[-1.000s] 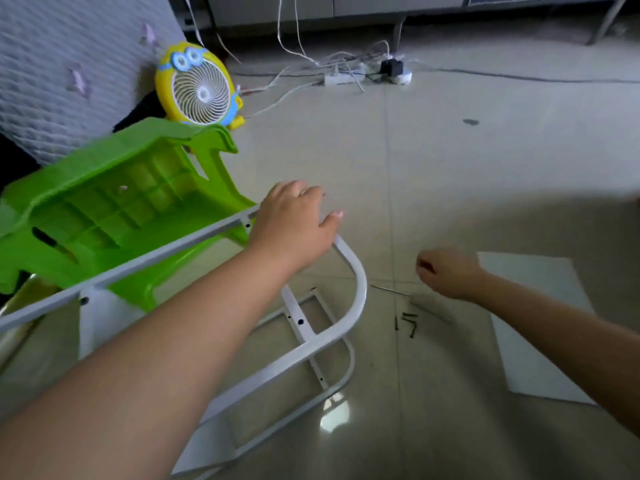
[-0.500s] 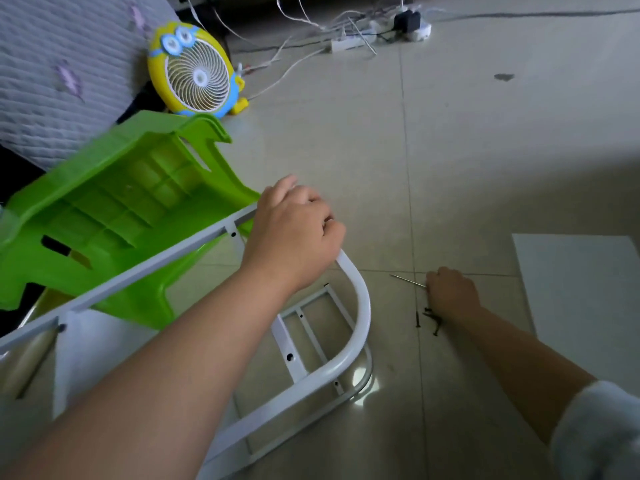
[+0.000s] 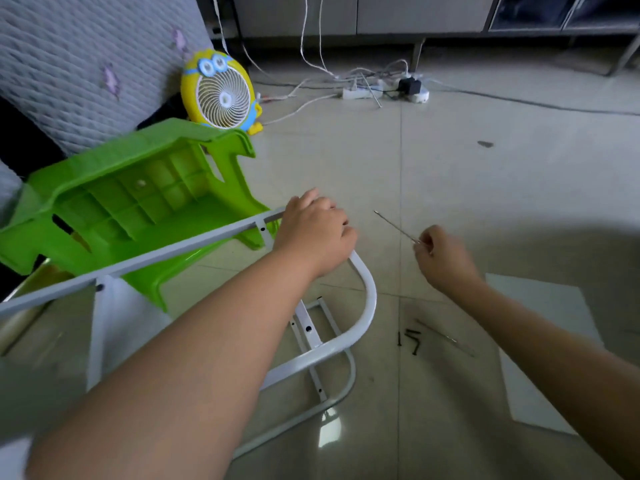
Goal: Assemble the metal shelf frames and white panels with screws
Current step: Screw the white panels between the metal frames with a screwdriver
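White metal frame (image 3: pixel 373 299): glossy tube, rounded corner, dark screw holes.

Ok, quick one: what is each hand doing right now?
Left hand: gripping the white metal frame at its curved corner.
Right hand: pinching a thin metal rod by one end.

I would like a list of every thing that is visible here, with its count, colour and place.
curved frame rails: two, white, one raised, one low beneath it
panel: one, white, floor at right
screws: few, black, floor between rails and panel
stool: one, green, tipped over, left
fan: one, yellow, behind stool
power strips: two, white, far floor
thin tool: one, metal, pinched by right hand
left hand: grips raised rail
right hand: above floor, right
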Demonstrator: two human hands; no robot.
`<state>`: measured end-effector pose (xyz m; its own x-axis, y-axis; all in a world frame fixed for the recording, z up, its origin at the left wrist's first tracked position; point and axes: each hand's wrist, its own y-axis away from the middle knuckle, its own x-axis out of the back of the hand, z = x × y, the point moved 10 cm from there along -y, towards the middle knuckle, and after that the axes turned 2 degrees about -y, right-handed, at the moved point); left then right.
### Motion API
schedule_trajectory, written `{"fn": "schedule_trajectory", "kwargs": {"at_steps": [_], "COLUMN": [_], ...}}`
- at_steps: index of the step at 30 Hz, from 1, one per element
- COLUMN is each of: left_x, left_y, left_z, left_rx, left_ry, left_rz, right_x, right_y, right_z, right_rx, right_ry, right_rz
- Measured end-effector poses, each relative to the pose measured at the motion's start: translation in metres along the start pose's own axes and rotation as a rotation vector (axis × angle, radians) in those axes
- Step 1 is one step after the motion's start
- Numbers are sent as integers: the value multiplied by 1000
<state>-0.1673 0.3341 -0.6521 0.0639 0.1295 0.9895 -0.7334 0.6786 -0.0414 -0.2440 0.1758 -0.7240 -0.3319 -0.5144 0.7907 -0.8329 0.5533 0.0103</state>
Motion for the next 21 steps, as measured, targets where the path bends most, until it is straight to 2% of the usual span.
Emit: {"fn": "schedule_trajectory", "kwargs": {"at_steps": [4, 7, 11, 15, 18, 21], "left_x": [41, 62, 83, 95, 93, 87], "left_y": [23, 59, 121, 182, 227, 264], "left_z": [-12, -33, -79, -123, -137, -136], "left_rx": [-20, -26, 41, 155, 234, 279], "left_ry": [163, 156, 140, 219, 259, 351], "left_rz": [218, 267, 312, 337, 345, 378], "right_x": [49, 56, 34, 4, -11, -21], "right_y": [28, 53, 83, 122, 151, 166], "right_z": [-61, -111, -174, -228, -254, -266], "right_rx": [103, 195, 320, 496, 588, 541], "right_ry": [-157, -264, -227, -211, -305, -527], "right_rz": [91, 74, 1, -89, -201, -325]}}
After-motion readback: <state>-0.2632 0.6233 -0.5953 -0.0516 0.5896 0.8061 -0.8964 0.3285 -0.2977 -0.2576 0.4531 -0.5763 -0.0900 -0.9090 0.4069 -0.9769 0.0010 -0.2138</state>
